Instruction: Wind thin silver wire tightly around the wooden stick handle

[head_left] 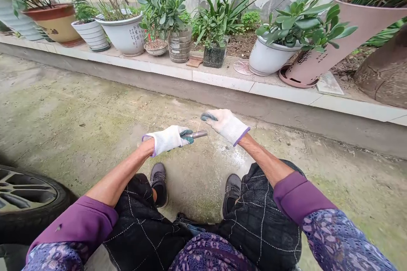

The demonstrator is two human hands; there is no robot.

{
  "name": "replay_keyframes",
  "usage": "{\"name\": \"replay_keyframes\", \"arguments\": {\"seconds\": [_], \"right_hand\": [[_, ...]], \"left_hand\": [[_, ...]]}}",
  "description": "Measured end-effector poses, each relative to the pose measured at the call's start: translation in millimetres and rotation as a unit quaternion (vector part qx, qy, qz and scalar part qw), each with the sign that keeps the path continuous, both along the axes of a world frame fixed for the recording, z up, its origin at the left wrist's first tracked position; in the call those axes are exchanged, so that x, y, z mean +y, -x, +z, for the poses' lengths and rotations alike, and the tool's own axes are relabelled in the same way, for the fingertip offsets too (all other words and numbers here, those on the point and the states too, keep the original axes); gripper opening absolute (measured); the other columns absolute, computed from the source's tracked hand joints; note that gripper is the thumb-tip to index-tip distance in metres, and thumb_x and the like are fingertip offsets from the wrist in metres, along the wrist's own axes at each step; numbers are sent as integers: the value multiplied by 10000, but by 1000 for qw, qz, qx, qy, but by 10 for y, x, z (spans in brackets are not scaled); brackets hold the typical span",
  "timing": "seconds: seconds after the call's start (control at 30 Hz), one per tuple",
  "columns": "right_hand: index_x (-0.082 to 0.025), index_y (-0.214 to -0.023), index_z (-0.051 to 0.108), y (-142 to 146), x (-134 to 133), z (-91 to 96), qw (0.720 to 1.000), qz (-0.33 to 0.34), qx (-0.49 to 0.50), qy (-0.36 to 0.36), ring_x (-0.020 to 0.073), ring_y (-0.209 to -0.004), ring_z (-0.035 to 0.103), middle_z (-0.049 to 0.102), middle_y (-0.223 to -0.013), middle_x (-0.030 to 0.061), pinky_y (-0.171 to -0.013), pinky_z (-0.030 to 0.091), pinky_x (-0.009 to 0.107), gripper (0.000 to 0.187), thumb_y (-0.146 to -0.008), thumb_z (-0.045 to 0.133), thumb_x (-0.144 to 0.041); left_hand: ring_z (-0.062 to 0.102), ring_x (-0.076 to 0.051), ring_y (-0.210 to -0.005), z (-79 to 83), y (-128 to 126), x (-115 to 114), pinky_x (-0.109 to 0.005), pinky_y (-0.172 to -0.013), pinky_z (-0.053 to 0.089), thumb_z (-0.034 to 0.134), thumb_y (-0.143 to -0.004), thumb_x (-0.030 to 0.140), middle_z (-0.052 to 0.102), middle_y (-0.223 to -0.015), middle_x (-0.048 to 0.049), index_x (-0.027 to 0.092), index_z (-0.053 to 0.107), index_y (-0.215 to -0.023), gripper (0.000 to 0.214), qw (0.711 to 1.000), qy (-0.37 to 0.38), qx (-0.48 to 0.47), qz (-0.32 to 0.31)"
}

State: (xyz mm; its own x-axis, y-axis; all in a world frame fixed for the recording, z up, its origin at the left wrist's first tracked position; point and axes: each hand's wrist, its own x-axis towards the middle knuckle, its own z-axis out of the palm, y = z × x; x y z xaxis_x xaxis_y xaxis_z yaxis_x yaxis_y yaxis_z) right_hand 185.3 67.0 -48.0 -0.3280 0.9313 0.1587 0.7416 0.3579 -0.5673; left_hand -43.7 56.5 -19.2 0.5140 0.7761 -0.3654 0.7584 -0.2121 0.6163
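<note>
Damp, mossy concrete yard here, with a white-tiled ledge [222,82] running across the back, lined with potted jade plants [302,21] and a big tilted pink planter [337,46]. Down to the action: the left hand [168,140], in a white knit glove with green-dipped fingers, is closed around a short grey metal tube [197,134], gripping its near end while the rest pokes out to the right, up in the air above the ground between the knees. Here comes the right hand [225,126] in the matching glove, reaching in from the other side, fingers pressed together and pointing at the tube, tips just beside its far end. A thin pale sliver [198,127] stands up from the tube toward those fingertips, and from this angle you can't tell whether the right hand is pinching it. Below the hands, dark sneakers [158,184], black quilted trousers [254,220] and purple sleeves [302,194], with a car tyre [54,216] on an alloy wheel well off to the lower left
</note>
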Motion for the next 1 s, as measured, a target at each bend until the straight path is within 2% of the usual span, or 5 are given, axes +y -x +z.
{"name": "replay_keyframes", "arguments": {"seconds": [0.2,0.33,0.53,0.8,1.0], "right_hand": [[-172,-950,727,233,15,-82,991,53,113,54,129,-650,532,677,-773,-4,-634,370,244,281,-917,459,-248],[-175,-888,713,512,-149,-33,995,88,5,45,146,-669,525,672,-768,18,-652,339,269,273,-955,463,-262],[-191,-1010,744,354,-65,94,988,49,-144,12,175,-698,589,735,-870,68,-634,327,287,271,-974,491,-284],[-180,-974,753,66,90,-131,999,27,35,11,158,-708,593,734,-839,15,-684,390,259,291,-925,471,-231],[-186,-923,724,383,-150,-92,992,104,-70,24,176,-740,604,739,-875,57,-671,354,274,250,-952,479,-230]], "left_hand": [[333,-49,-384,213,71,-35,-190,-344,292,599,-857,420,525,-672,27,150,645,-1026,322,945,83,-274,157],[439,-81,-451,5,124,189,-204,-436,363,569,-898,354,595,-710,-1,169,619,-948,198,974,-64,-121,182],[654,-238,-762,-185,103,203,-304,-685,458,581,-922,315,710,-873,-96,196,675,-1046,196,958,-209,196,-23],[448,-82,-471,29,-12,-93,-192,-429,370,685,-821,366,596,-709,14,163,679,-1080,329,990,-30,-121,60],[518,-109,-529,-63,81,189,-213,-516,425,590,-893,329,615,-715,-1,154,666,-972,208,983,-129,-33,128]]}}
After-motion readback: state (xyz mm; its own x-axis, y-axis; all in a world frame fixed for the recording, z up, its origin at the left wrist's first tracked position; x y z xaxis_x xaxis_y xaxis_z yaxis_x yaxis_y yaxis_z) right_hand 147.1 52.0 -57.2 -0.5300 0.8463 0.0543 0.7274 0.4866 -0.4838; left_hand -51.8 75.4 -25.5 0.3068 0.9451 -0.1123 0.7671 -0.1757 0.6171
